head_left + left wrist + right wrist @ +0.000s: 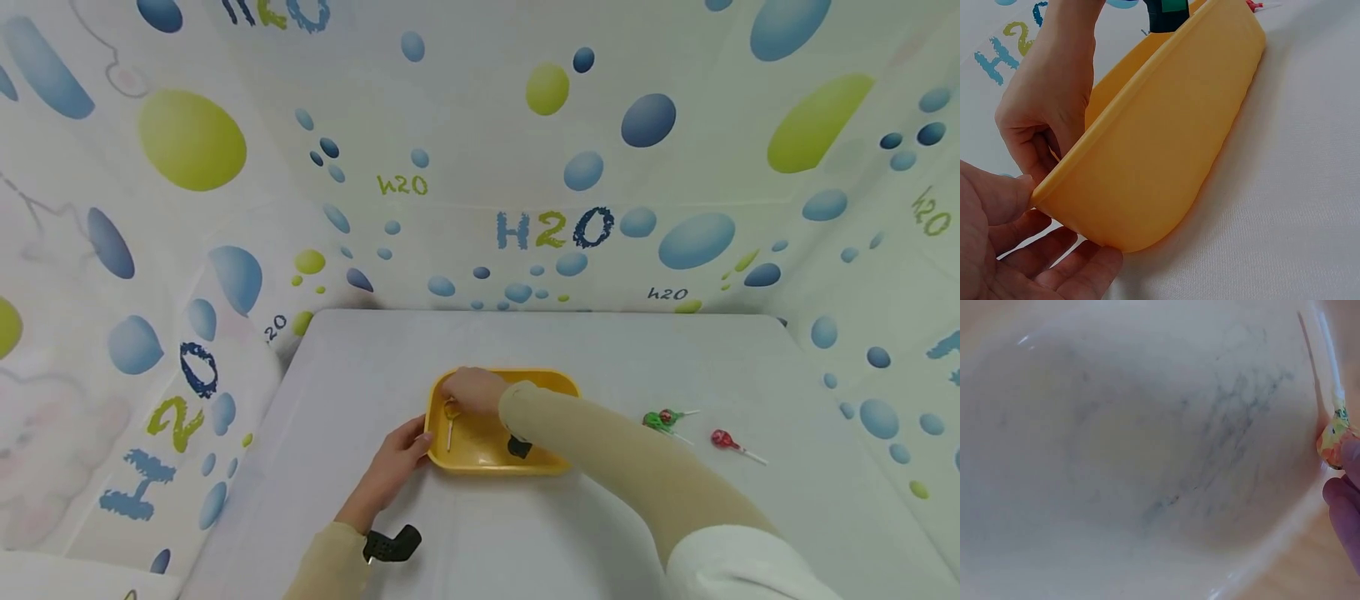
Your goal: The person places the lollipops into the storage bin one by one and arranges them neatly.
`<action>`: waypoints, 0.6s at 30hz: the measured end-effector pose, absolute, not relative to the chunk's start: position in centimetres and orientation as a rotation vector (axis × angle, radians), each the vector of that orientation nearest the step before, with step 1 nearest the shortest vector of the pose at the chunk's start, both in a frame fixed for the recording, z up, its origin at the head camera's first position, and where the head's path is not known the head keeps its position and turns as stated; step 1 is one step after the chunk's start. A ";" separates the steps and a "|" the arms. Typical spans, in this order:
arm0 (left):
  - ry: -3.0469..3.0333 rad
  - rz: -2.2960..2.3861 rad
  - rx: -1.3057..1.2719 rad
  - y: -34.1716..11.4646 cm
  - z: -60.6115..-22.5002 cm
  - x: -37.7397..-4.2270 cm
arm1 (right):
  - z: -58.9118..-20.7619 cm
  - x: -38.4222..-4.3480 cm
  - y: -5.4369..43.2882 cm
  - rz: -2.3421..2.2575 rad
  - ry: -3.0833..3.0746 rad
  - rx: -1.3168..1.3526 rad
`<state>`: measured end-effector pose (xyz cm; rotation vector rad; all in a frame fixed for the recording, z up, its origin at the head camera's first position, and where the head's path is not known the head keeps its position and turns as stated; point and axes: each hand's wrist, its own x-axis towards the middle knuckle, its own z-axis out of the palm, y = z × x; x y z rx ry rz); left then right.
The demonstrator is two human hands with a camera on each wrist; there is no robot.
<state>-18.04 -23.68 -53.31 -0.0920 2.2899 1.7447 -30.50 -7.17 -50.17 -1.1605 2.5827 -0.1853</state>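
Observation:
A yellow plastic tray (495,470) stands on the table in the head view. My left hand (396,460) grips its left end, thumb over the rim and fingers spread against the outer wall in the left wrist view. Inside the left end of the tray, my right hand (474,390) pinches a yellow-wrapped lollipop (1334,440) by its candy head. The lollipop's white stick points toward the near side in the head view. Around it, the tray floor shows bare in the right wrist view, with dark scuffs.
Right of the tray lie a green lollipop (654,422), a red-and-green one (667,416) close against it, and a red lollipop (722,439) farther right. A white cloth covers the table (360,367). Behind rises a patterned curtain (465,125).

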 end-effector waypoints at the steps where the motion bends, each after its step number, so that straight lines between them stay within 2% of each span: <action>1: 2.290 1.747 -0.095 -23.7 -53.4 -18.1 | -50.2 -30.5 -7.2 -0.186 2.583 -1.159; 7: 2.288 1.745 -0.087 -23.4 -53.6 -18.1 | -50.3 -30.5 -6.7 -0.211 2.586 -1.115; 12: 2.300 1.709 -0.089 -23.9 -53.5 -18.0 | -48.0 -30.5 -4.3 -0.449 2.612 -1.055; 18: 2.299 1.640 -0.082 -23.9 -53.5 -18.1 | -43.8 -30.3 5.6 -1.032 2.684 -0.679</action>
